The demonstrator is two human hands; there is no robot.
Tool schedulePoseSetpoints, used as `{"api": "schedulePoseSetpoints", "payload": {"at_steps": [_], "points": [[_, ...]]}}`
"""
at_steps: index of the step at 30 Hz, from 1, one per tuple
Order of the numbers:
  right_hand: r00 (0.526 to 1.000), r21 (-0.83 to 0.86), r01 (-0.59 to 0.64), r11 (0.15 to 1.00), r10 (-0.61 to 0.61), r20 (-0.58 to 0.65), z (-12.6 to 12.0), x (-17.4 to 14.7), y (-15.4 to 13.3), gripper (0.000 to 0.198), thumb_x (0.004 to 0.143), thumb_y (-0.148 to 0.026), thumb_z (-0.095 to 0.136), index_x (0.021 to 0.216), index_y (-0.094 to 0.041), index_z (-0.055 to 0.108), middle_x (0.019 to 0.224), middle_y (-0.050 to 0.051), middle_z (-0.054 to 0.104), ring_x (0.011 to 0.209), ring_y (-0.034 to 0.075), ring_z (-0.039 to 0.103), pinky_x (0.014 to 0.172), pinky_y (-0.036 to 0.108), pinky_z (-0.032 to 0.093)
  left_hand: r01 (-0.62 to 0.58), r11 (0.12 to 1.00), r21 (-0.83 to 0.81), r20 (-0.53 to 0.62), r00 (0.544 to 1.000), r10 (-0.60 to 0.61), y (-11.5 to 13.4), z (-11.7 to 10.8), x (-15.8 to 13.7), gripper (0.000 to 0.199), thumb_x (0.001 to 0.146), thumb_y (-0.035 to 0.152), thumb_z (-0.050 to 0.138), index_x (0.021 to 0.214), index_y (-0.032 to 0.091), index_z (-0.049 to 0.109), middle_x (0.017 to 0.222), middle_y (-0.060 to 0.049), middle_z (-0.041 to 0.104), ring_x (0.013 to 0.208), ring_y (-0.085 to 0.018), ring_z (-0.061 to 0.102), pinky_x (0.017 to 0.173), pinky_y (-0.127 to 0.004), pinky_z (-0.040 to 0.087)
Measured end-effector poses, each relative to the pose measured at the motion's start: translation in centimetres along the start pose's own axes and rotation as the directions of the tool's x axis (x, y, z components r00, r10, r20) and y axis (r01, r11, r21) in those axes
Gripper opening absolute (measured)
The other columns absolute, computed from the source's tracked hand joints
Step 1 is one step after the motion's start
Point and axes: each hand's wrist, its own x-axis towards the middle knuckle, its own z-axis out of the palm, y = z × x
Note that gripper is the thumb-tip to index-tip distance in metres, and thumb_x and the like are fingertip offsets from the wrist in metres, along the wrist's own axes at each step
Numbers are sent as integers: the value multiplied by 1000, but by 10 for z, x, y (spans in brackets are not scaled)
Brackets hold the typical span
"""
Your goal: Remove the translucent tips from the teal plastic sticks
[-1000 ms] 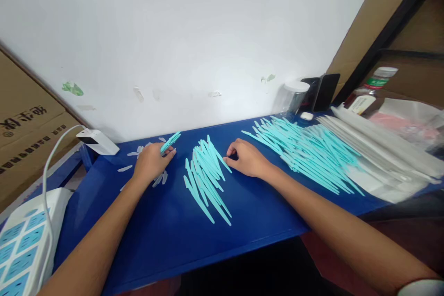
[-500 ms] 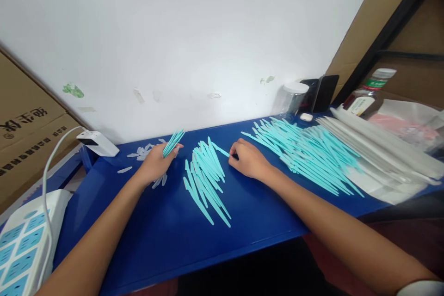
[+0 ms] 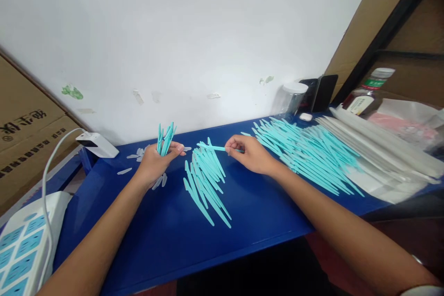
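My left hand (image 3: 156, 162) is closed around a bundle of slim turquoise eyebrow razors (image 3: 167, 141) that stick up from it. Between its thumb and fingertips it also pinches a small clear cap (image 3: 187, 149). My right hand (image 3: 250, 153) grips a single turquoise eyebrow razor (image 3: 217, 148), whose far end points left toward the cap; the two are apart. Below and between the hands lies a loose pile of eyebrow razors (image 3: 204, 173). Several more clear caps (image 3: 139, 152) are scattered beside and partly behind my left hand.
A larger heap of turquoise razors (image 3: 305, 152) spreads over the blue table (image 3: 166, 245) at right, beside white plastic packaging (image 3: 378, 148). Behind stand a lidded clear jar (image 3: 293, 98) and a bottle (image 3: 367, 92). At left are a power strip (image 3: 27, 240) and a corded white device (image 3: 97, 144).
My right hand has lifted the razor off the table and turned it toward my left hand. A clear cap now shows at my left fingertips, and the bundle there stands more upright.
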Motion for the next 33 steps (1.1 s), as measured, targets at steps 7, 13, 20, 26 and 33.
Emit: {"api": "schedulePoseSetpoints", "payload": {"at_steps": [7,13,20,26,33], "points": [[997,119,-73,990,69,38,-2,1,-9,10,89,-23,67,86,-17,74,79,3,74,74,16,64,73,30,49,48,997,-56,55,997,-45,2,0,-2,45,74,53,87,101,19,81,103,-11,83,53,-14,63,48,-28,50],[996,151,-93,984,90,24,0,1,-9,10,87,-24,68,85,-17,75,78,3,75,74,16,66,75,30,50,-48,998,-30,60,997,50,1,0,-2,42,74,52,88,102,22,82,108,-10,82,104,-31,76,99,-44,60],[997,156,-66,986,59,46,2,0,-8,12,89,-24,67,87,-17,76,79,3,77,76,17,68,77,31,51,-29,999,-20,112,993,31,1,2,-2,43,72,53,90,100,22,83,106,-10,83,105,-32,77,102,-44,59],[997,170,-22,985,9,76,8,-3,-16,14,93,-27,66,90,-18,76,84,4,77,80,18,69,73,29,50,22,997,-69,179,984,-9,8,14,-10,49,62,52,95,93,17,83,91,-12,83,89,-33,79,88,-46,65],[980,-99,-142,985,125,-157,-6,2,-6,11,89,-16,64,88,-19,75,83,4,79,79,19,70,73,29,49,-107,993,47,0,994,108,-1,-12,4,38,84,53,77,100,19,83,107,-9,83,109,-30,75,101,-40,57]]}}
